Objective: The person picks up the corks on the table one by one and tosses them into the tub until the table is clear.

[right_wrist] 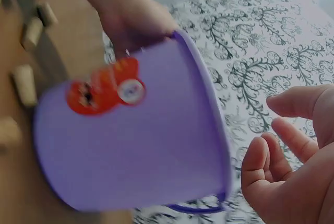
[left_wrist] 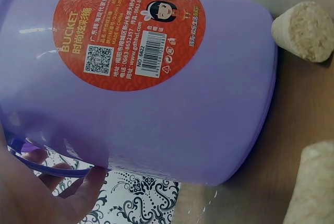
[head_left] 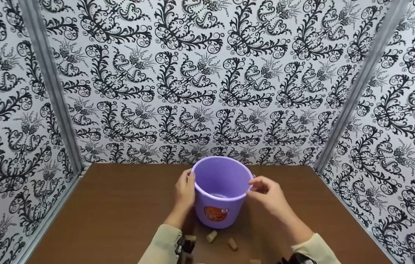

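A purple plastic bucket (head_left: pixel 218 209) with a red-orange label (left_wrist: pixel 130 36) stands upright on the brown table, its inside visible from above. My left hand (head_left: pixel 185 192) grips the bucket at its left side near the rim; in the left wrist view its fingers (left_wrist: pixel 93 185) curl by the thin purple handle (left_wrist: pixel 52 170). On the other side, my right hand (head_left: pixel 271 196) is by the right rim, fingers loosely bent. The right wrist view shows this right hand (right_wrist: pixel 292 156) apart from the bucket wall (right_wrist: pixel 167 145), holding nothing. Several cork stoppers (head_left: pixel 211 236) lie in front of the bucket.
More corks, one of them a cork (head_left: pixel 232 244) lying on its side, are scattered on the brown table (head_left: pixel 130 205) close to the forearms. White walls (head_left: pixel 192 91) with black scroll patterns enclose the table at the back and sides, with grey posts (head_left: pixel 51 84) at the corners.
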`<action>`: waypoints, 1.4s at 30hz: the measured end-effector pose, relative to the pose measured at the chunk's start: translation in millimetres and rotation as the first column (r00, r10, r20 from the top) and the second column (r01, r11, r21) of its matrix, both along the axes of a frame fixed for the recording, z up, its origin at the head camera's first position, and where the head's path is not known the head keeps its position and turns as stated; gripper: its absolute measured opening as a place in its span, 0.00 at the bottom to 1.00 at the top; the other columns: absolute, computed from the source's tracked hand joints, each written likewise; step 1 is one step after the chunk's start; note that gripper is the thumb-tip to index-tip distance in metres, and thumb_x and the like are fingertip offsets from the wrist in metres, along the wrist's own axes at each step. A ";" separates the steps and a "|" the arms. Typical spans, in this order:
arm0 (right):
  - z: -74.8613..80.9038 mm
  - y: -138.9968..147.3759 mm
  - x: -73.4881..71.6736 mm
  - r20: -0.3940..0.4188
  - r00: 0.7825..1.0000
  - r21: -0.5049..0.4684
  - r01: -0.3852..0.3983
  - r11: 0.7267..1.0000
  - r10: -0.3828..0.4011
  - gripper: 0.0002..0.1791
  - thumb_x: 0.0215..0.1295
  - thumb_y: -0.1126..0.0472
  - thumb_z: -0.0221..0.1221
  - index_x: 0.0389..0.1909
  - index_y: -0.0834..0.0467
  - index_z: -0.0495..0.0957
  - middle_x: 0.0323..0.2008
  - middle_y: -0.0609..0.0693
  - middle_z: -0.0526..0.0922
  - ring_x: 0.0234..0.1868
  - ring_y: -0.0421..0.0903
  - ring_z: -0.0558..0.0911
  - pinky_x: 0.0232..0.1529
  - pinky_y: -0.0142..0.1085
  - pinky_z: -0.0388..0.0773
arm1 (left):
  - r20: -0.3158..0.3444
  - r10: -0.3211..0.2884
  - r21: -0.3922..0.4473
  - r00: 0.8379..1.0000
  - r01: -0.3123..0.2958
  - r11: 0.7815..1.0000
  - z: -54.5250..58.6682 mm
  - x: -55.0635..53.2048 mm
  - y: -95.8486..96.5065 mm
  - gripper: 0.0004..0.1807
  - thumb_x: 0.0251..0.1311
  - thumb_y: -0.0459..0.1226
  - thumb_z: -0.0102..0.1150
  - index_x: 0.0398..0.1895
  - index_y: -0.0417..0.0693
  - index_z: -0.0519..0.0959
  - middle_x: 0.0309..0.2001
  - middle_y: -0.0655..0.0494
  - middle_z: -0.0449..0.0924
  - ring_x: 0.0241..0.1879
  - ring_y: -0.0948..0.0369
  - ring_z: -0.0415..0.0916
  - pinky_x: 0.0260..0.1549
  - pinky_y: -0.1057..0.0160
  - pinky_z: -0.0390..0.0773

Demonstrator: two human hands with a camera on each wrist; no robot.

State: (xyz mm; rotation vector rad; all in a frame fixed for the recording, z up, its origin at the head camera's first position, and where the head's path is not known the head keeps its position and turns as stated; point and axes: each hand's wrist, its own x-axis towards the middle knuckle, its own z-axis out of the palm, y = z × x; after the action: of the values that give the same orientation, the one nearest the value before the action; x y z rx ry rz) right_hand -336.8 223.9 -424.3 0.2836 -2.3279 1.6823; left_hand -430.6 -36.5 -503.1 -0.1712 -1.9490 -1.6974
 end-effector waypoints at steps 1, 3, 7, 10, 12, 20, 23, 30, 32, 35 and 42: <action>-3.8 0.5 3.1 0.022 0.999 -0.025 -0.026 0.999 0.027 0.20 0.58 0.75 0.70 0.51 0.74 0.80 0.34 0.48 0.84 0.34 0.38 0.82 0.38 0.30 0.83 | -0.006 -0.004 -0.005 1.000 0.004 1.000 -0.1 -0.3 -0.9 0.15 0.79 0.37 0.51 0.55 0.40 0.84 0.50 0.43 0.88 0.50 0.48 0.83 0.56 0.47 0.80; -11.1 1.9 9.0 0.064 0.995 -0.071 -0.067 0.995 0.072 0.21 0.59 0.75 0.69 0.53 0.76 0.77 0.35 0.48 0.83 0.35 0.39 0.82 0.36 0.30 0.84 | -0.011 -0.014 -0.011 1.000 0.014 1.000 0.0 -0.5 -1.8 0.16 0.79 0.37 0.50 0.56 0.39 0.84 0.51 0.42 0.88 0.51 0.48 0.83 0.57 0.46 0.80; -22.7 4.8 17.7 0.088 0.989 -0.073 -0.109 0.991 0.115 0.22 0.59 0.74 0.68 0.53 0.77 0.76 0.37 0.49 0.83 0.35 0.38 0.82 0.36 0.31 0.85 | -0.010 -0.015 -0.016 1.000 0.014 1.000 0.7 -0.5 -2.0 0.16 0.79 0.36 0.49 0.56 0.39 0.84 0.51 0.41 0.88 0.51 0.47 0.83 0.57 0.46 0.80; -29.6 6.6 21.6 0.089 0.990 -0.041 -0.109 0.993 0.112 0.20 0.60 0.73 0.69 0.51 0.76 0.77 0.37 0.51 0.84 0.35 0.38 0.82 0.34 0.31 0.84 | -0.003 -0.003 -0.023 1.000 0.003 1.000 0.2 -1.0 -1.7 0.16 0.79 0.37 0.50 0.56 0.40 0.84 0.51 0.41 0.88 0.51 0.47 0.83 0.57 0.46 0.79; -33.5 7.7 23.2 0.091 0.990 -0.023 -0.106 0.994 0.108 0.19 0.60 0.73 0.69 0.50 0.75 0.78 0.37 0.51 0.84 0.34 0.38 0.82 0.33 0.32 0.83 | -0.006 0.000 -0.029 1.000 0.000 1.000 -1.1 -2.2 -1.7 0.15 0.79 0.37 0.50 0.55 0.40 0.84 0.50 0.42 0.88 0.50 0.48 0.83 0.56 0.46 0.80; -52.9 18.2 28.3 0.028 0.992 0.088 -0.127 0.988 0.125 0.14 0.60 0.71 0.70 0.46 0.70 0.82 0.37 0.51 0.87 0.37 0.34 0.81 0.42 0.29 0.80 | 0.009 0.013 -0.033 1.000 -0.013 0.999 -5.6 -2.1 -2.1 0.15 0.79 0.38 0.51 0.55 0.43 0.85 0.49 0.44 0.89 0.50 0.48 0.83 0.56 0.46 0.80; -61.2 23.0 30.4 0.019 0.993 0.107 -0.119 0.987 0.118 0.13 0.60 0.71 0.70 0.45 0.70 0.83 0.35 0.49 0.86 0.36 0.34 0.80 0.41 0.29 0.79 | 0.010 0.011 -0.037 1.000 -0.010 0.999 -4.5 -3.4 -2.2 0.15 0.79 0.39 0.51 0.56 0.43 0.85 0.51 0.44 0.89 0.51 0.48 0.83 0.57 0.45 0.80; -80.5 28.2 33.6 0.029 0.998 0.218 -0.063 0.974 0.058 0.11 0.59 0.67 0.73 0.41 0.63 0.84 0.33 0.47 0.85 0.34 0.34 0.79 0.38 0.29 0.77 | -0.007 0.004 -0.033 1.000 -0.004 0.999 0.6 -5.3 -3.2 0.15 0.79 0.38 0.51 0.55 0.42 0.85 0.49 0.44 0.89 0.49 0.49 0.83 0.56 0.46 0.80; -85.2 29.8 34.7 0.029 0.998 0.256 -0.065 0.964 0.060 0.10 0.60 0.65 0.73 0.40 0.60 0.85 0.34 0.49 0.87 0.34 0.33 0.80 0.39 0.29 0.78 | -0.011 0.004 -0.037 1.000 -0.004 0.999 1.4 -4.8 -3.2 0.15 0.79 0.38 0.50 0.55 0.42 0.85 0.48 0.44 0.88 0.48 0.49 0.82 0.55 0.47 0.80; -90.9 33.9 37.7 0.023 0.996 0.305 -0.089 0.948 0.086 0.09 0.61 0.63 0.73 0.40 0.59 0.85 0.37 0.51 0.89 0.36 0.32 0.81 0.39 0.29 0.79 | -0.003 -0.002 -0.038 1.000 0.001 0.999 1.4 -2.4 -2.5 0.15 0.78 0.38 0.50 0.54 0.41 0.85 0.48 0.44 0.88 0.48 0.50 0.82 0.55 0.48 0.79; -95.4 39.0 41.0 0.066 0.985 0.296 -0.170 0.940 0.157 0.11 0.62 0.64 0.71 0.43 0.63 0.85 0.38 0.54 0.88 0.36 0.32 0.81 0.39 0.29 0.79 | 0.014 0.009 -0.049 1.000 -0.008 0.999 -0.4 -2.9 -3.4 0.16 0.79 0.39 0.50 0.55 0.42 0.84 0.49 0.44 0.88 0.49 0.49 0.82 0.57 0.46 0.79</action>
State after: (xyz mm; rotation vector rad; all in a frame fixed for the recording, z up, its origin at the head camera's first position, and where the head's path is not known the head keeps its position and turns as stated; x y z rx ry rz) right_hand -295.9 262.9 -519.7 0.5180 -2.6565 1.4048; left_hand -433.5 -39.9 -503.5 -0.1691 -1.9993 -1.6506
